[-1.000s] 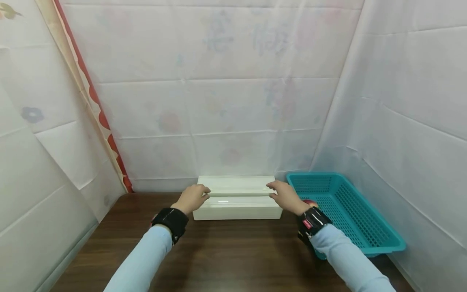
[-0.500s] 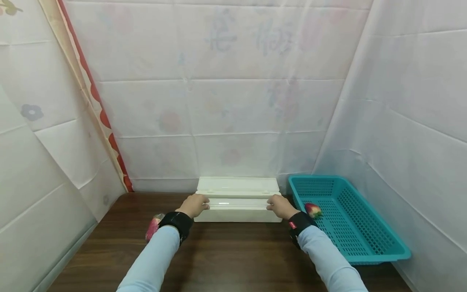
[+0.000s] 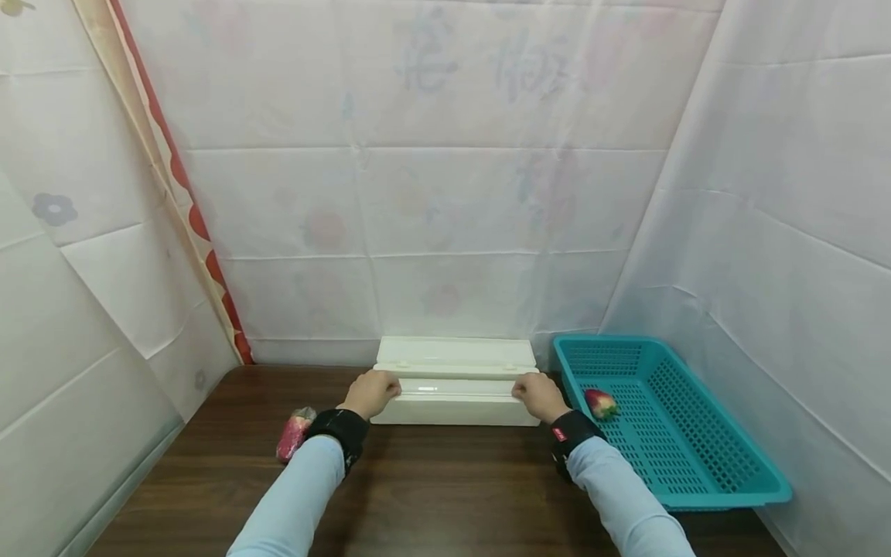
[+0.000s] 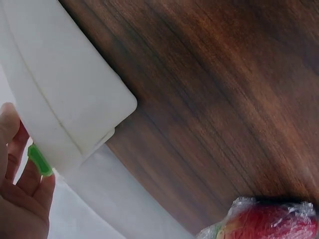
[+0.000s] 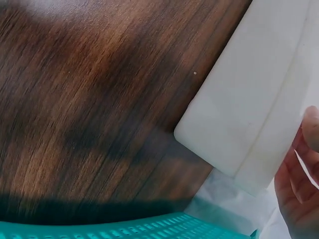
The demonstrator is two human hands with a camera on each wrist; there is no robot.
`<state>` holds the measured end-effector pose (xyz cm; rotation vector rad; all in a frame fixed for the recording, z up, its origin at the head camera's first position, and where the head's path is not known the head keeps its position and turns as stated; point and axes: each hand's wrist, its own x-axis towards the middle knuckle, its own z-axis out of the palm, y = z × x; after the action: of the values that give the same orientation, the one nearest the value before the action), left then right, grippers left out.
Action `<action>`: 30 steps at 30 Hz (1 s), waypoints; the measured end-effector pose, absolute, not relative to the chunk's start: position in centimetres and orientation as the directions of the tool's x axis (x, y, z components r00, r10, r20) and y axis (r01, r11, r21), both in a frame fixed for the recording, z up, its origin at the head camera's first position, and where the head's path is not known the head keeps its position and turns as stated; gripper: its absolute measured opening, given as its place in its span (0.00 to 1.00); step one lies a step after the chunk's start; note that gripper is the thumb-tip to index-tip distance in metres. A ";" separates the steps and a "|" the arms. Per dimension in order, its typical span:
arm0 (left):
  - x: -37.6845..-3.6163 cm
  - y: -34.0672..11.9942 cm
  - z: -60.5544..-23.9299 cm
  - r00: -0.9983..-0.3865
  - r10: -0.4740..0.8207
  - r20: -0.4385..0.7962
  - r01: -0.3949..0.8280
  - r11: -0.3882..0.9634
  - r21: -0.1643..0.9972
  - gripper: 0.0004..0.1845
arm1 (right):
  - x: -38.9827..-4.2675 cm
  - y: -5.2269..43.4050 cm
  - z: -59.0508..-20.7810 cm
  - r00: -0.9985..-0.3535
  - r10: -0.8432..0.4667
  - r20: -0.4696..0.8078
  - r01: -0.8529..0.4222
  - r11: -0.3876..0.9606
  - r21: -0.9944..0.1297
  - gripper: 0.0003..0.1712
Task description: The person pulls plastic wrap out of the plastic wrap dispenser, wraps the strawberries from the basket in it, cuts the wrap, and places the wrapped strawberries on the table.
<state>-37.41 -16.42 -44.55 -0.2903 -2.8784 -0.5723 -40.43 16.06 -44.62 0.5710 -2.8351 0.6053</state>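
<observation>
Your white box looks light, stiff and slick, best taken by its ends; whether your curled fingers pinch it, I can't tell.

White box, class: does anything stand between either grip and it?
Nothing visible bars the left grip or right grip from the white box. A small green piece shows at the left grip; the wrapped red item and teal basket lie off to the sides.
</observation>
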 end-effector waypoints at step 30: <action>-37.7 -16.2 -44.8 -0.965 0.123 0.231 0.211 0.889 0.406 0.05 | -40.8 15.9 -45.1 -0.912 -0.277 0.302 -0.370 0.874 -0.314 0.06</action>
<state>-37.70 -16.16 -44.82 -0.2553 -2.8583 -0.6465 -40.80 15.86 -45.11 0.4905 -2.7975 0.5411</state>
